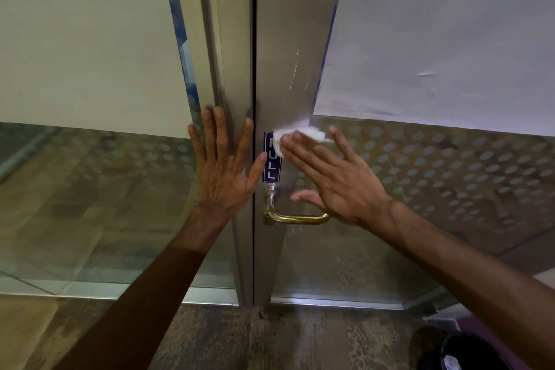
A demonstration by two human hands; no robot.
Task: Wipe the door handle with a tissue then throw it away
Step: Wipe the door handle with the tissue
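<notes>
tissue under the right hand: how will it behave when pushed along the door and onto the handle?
The tissue looks crumpled and thin, so it is probably floppy and will bunch rather than slide flat. It is pinned only by the flat fingers of the right hand, so it may slip out on the smooth metal door frame. On the rounded handle it likely needs wrapping.

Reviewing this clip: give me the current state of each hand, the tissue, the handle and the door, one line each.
Left hand: open, flat against the left door frame.
Right hand: fingers extended, pressing the tissue to the door.
Tissue: crumpled, on the metal stile above the handle, overlapping the PULL sign.
Door handle: level, not being touched.
Door: shut.
</notes>
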